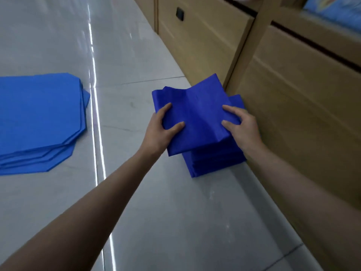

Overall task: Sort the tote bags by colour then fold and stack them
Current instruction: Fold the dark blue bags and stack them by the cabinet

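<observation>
Hands: two bare hands, both curled round one folded bag [197,114].
Left hand [164,128]: grips the bag's left edge, with thumb and one finger showing on top of the cloth.
Right hand [240,126]: grips the bag's right edge the same way.
Light blue pile [39,118]: one pile of unfolded bags lying flat on the floor [156,212] at far left, well apart from the hands. Several layered edges show, but the exact count cannot be told.
Folded bag: one, dark blue, creased down the middle, held just over the dark blue stack and skewed to it.
Dark blue stack [214,165]: one stack of folded bags on the floor, against the cabinet. The number of bags cannot be told.
Cabinet [293,94]: pale wood, at right, with one dark drawer handle [179,14] visible.
</observation>
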Available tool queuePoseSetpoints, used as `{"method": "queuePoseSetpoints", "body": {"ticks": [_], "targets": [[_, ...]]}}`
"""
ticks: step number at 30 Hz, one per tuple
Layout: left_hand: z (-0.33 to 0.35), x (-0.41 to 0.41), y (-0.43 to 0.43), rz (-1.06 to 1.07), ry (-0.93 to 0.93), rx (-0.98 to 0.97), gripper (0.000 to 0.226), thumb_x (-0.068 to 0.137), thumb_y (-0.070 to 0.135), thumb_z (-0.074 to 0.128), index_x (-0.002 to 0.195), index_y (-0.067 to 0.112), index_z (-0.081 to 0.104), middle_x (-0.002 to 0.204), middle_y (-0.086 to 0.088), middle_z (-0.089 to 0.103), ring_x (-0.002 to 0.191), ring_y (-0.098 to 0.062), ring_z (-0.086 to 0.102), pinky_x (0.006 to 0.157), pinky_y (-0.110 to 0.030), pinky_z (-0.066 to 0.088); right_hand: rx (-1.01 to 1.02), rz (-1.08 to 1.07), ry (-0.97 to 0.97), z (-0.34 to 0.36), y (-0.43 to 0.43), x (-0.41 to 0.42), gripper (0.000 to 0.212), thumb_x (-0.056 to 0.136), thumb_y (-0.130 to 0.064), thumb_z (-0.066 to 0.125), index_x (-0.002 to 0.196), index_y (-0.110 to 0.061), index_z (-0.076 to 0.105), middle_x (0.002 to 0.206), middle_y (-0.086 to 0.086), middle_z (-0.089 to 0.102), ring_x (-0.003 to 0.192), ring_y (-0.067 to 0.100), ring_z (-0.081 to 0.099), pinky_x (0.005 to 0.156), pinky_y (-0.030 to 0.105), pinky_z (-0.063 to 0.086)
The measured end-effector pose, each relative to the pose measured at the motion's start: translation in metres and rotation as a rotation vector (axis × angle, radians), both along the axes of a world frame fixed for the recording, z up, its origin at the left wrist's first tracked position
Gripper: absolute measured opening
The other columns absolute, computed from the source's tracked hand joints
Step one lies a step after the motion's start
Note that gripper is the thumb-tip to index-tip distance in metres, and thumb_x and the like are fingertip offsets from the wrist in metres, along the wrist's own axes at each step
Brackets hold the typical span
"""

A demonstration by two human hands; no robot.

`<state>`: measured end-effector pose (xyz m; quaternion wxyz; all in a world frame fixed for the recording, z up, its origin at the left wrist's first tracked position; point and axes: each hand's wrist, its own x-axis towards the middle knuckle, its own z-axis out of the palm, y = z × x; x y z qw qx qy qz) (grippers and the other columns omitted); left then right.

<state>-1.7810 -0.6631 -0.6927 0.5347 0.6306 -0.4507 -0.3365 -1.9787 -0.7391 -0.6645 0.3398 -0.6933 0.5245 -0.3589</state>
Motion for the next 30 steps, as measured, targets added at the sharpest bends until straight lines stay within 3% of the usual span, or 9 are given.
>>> {"method": "queuePoseSetpoints", "body": {"ticks": [4,9,13,15,18,21,23,26,30], "targets": [[-0.017,-0.036,-0.036,-0.120,-0.216,0.053,0.072,0.084,0.040,0.066,0.145,0.030,0.029,0.139,0.001,0.039,0.125,-0.016,0.040,0.104,-0.037,0.039,-0.061,-0.094,0.101,-0.013,-0.024,-0.042,0.043,0.085,0.004,0.061,0.126,-0.009,0.059,0.131,0.009,0.046,0.114,0.006,0.041,0.086,-0.010,0.020],[-0.052,-0.059,-0.056,-0.022,-0.584,0.134,0.071,0.083,0.054,0.059,0.144,0.034,0.029,0.133,-0.006,0.039,0.123,-0.026,0.029,0.106,-0.035,0.022,-0.033,-0.072,0.220,-0.044,-0.036,-0.065,0.041,0.089,0.000,0.059,0.129,-0.010,0.057,0.142,0.007,0.041,0.131,0.016,0.038,0.097,0.000,0.018],[-0.084,-0.058,-0.055,0.023,-0.565,0.192,0.070,0.080,0.057,0.061,0.142,0.038,0.033,0.155,-0.012,0.003,0.142,-0.030,0.004,0.115,-0.040,0.007,-0.208,-0.062,0.769,-0.075,-0.034,-0.059,0.039,0.093,-0.012,0.054,0.132,-0.013,0.056,0.152,0.009,0.031,0.135,0.028,0.034,0.109,0.032,0.025],[-0.094,-0.059,-0.057,-0.013,-0.437,0.212,0.071,0.079,0.056,0.062,0.142,0.040,0.032,0.156,-0.010,-0.003,0.143,-0.028,0.009,0.116,-0.040,0.013,-0.345,-0.069,0.951,-0.085,-0.033,-0.052,0.040,0.088,-0.010,0.057,0.128,-0.012,0.059,0.152,0.010,0.033,0.136,0.034,0.033,0.113,0.042,0.021],[-0.101,-0.058,-0.064,-0.031,-0.226,0.213,0.072,0.078,0.055,0.065,0.141,0.042,0.032,0.156,-0.005,0.003,0.141,-0.025,0.021,0.115,-0.043,0.025,-0.333,0.008,0.848,-0.086,-0.038,-0.043,0.044,0.096,-0.026,0.049,0.139,-0.017,0.047,0.153,0.008,0.030,0.139,0.031,0.029,0.114,0.040,0.021],[-0.109,-0.057,-0.065,-0.009,-0.280,0.219,0.073,0.078,0.056,0.064,0.142,0.042,0.029,0.156,-0.005,0.003,0.141,-0.026,0.021,0.114,-0.045,0.025,-0.107,0.137,0.884,-0.100,-0.044,-0.041,0.056,0.097,-0.055,0.029,0.149,-0.037,0.017,0.160,0.000,0.005,0.146,0.020,0.003,0.117,0.033,0.006],[-0.115,-0.058,-0.064,-0.002,-0.349,0.208,0.075,0.079,0.056,0.062,0.143,0.041,0.027,0.157,-0.008,0.001,0.142,-0.027,0.018,0.115,-0.045,0.023,-0.100,0.160,0.940,-0.115,-0.042,-0.044,0.062,0.090,-0.066,0.014,0.148,-0.044,0.011,0.160,-0.001,-0.001,0.146,0.019,-0.003,0.117,0.033,0.002],[-0.118,-0.060,-0.064,-0.016,-0.415,0.281,0.075,0.081,0.058,0.059,0.144,0.042,0.022,0.156,-0.012,-0.003,0.144,-0.028,0.011,0.116,-0.045,0.017,-0.121,0.129,0.948,-0.126,-0.040,-0.042,0.074,0.078,-0.067,-0.001,0.147,-0.045,0.011,0.160,-0.002,-0.002,0.146,0.020,-0.003,0.117,0.035,0.002],[-0.110,-0.059,-0.065,-0.052,-0.470,0.391,0.075,0.082,0.062,0.053,0.145,0.044,0.017,0.156,-0.014,-0.008,0.144,-0.029,0.006,0.115,-0.045,0.013,-0.095,0.132,1.075,-0.117,-0.038,-0.037,0.067,0.087,-0.066,0.005,0.149,-0.042,0.010,0.160,0.001,-0.001,0.146,0.023,-0.001,0.117,0.037,0.003]]}}
